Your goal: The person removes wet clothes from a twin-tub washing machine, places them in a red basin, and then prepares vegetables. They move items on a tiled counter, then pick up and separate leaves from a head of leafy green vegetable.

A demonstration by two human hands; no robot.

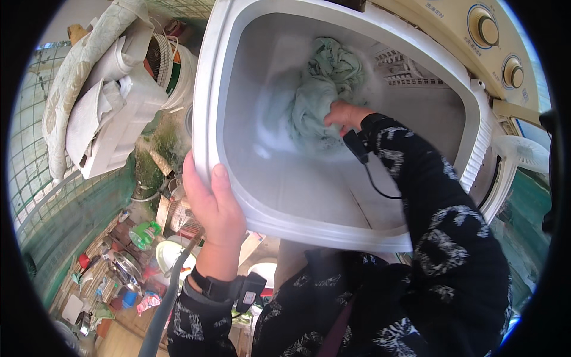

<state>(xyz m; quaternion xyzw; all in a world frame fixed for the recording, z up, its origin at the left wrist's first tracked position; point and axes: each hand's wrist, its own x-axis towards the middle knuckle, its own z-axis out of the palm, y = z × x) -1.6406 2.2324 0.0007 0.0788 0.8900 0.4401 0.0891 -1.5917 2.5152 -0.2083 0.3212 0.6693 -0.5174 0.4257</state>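
Observation:
A white washing machine tub [276, 192] lies open before me, its inside greyish. On its floor is a bunched, twisted pale green cloth [314, 96], which looks wet. My right hand [345, 114] reaches down into the tub with its fingers curled on the cloth's lower part; the fingertips are partly hidden. My left hand [218, 205] grips the tub's white rim [208, 147] at the left corner, thumb on top and fingers on the outer side. Both wrists carry black straps with small devices.
A beige control panel [499, 49] with knobs borders the tub at the upper right. White foam boxes [129, 120] and a rolled mat [89, 76] stand left. A grey hose [167, 294] runs past my left forearm. A green bottle [145, 235] and household clutter lie below left.

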